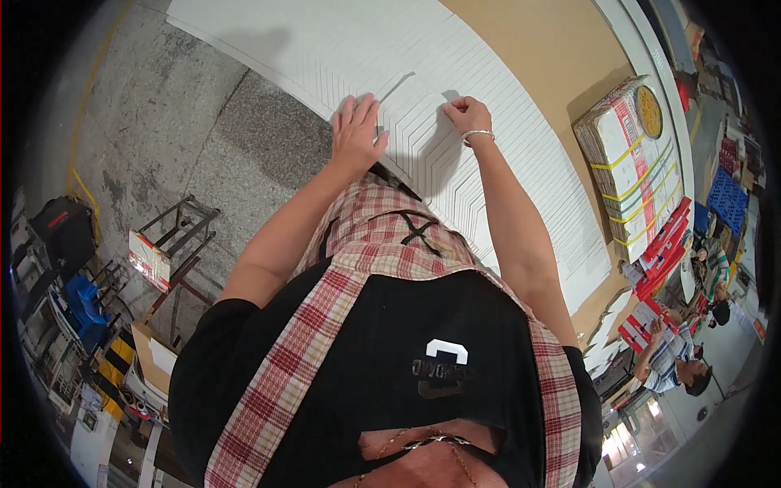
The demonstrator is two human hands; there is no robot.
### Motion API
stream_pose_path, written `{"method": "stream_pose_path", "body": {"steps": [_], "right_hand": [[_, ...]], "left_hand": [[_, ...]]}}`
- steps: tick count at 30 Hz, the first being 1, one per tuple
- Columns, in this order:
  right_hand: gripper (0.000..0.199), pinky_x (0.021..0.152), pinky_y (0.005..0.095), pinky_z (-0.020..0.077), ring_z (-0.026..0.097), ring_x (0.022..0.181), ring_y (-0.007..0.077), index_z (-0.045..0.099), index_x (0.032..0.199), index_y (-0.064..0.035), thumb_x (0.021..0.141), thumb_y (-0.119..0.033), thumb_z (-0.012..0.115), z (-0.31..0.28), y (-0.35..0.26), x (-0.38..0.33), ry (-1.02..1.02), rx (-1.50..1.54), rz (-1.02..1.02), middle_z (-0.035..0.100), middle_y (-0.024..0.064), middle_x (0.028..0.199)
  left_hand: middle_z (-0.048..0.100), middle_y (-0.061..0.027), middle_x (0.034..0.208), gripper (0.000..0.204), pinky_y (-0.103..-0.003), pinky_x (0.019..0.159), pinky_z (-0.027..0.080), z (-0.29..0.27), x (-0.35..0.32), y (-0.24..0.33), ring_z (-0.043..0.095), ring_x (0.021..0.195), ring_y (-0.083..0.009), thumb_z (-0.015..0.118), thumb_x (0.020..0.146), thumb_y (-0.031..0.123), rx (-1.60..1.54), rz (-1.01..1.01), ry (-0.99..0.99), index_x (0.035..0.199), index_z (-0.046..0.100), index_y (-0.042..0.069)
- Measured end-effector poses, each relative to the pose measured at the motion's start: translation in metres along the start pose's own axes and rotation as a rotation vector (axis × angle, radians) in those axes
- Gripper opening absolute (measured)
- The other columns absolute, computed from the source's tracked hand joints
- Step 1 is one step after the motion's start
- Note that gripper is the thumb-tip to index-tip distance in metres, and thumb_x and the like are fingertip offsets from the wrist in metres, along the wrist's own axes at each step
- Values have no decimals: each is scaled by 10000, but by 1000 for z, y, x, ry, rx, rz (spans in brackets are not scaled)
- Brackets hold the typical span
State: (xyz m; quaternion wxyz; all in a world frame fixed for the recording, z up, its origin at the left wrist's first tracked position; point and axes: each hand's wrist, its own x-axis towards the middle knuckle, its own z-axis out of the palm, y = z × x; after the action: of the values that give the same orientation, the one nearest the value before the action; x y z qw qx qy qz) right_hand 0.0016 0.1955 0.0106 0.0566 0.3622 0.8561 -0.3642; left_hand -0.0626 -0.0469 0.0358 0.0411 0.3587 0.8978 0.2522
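Observation:
A broad fan of overlapping white sheets (pixel 496 106) covers the table in front of me, their stepped edges showing as many thin, angled lines. My left hand (pixel 355 134) lies on the sheets near their left edge, fingers stretched out and the thumb apart. To its right, my right hand (pixel 469 115) is closed in a pinch over the middle of the sheets; what its fingertips hold is hidden. A bracelet circles the right wrist. Between and beyond the hands, a narrow dark slit or shadow (pixel 399 84) crosses the white surface.
Brown board (pixel 561 41) shows beyond the sheets. A strapped bundle of flat cartons (pixel 622 163) stands at right, with a round yellow thing (pixel 648 112) on it. Red-and-white boxes (pixel 663 248) lie nearer. A metal frame stand (pixel 183 236) is at left. People sit at far right.

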Motion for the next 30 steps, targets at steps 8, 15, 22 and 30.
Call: {"method": "stream_pose_path", "body": {"steps": [8, 15, 22, 30], "right_hand": [[337, 597, 266, 478, 579, 610, 120, 677, 768, -22, 662, -325, 777, 15, 10, 5, 9, 217, 187, 658, 54, 698], [323, 627, 291, 490, 608, 637, 158, 689, 744, -46, 652, -344, 769, 9, 7, 10, -7, 163, 250, 668, 66, 708], [388, 711, 330, 502, 640, 745, 228, 670, 888, -58, 688, -387, 715, -19, 34, -13, -32, 16, -13, 676, 96, 825], [362, 682, 310, 497, 632, 726, 207, 652, 870, -34, 674, -325, 741, -47, 87, -47, -128, -31, -38, 665, 95, 789]], "left_hand": [[380, -44, 1356, 696, -523, 935, 265, 13, 1, -7, 341, 1217, -321, 724, 671, 340, 152, 86, -24, 1249, 470, 46], [378, -42, 1358, 709, -541, 930, 276, 13, 2, -5, 337, 1223, -319, 721, 677, 333, 152, 109, -37, 1265, 451, 43], [309, -86, 1421, 665, -561, 1039, 207, 1, -12, 18, 260, 1307, -340, 648, 755, 247, 53, 56, -103, 1325, 379, 37], [309, -171, 1404, 673, -403, 1072, 256, 28, -56, 61, 296, 1298, -328, 626, 761, 176, -57, 186, -304, 1335, 331, -15]]}}
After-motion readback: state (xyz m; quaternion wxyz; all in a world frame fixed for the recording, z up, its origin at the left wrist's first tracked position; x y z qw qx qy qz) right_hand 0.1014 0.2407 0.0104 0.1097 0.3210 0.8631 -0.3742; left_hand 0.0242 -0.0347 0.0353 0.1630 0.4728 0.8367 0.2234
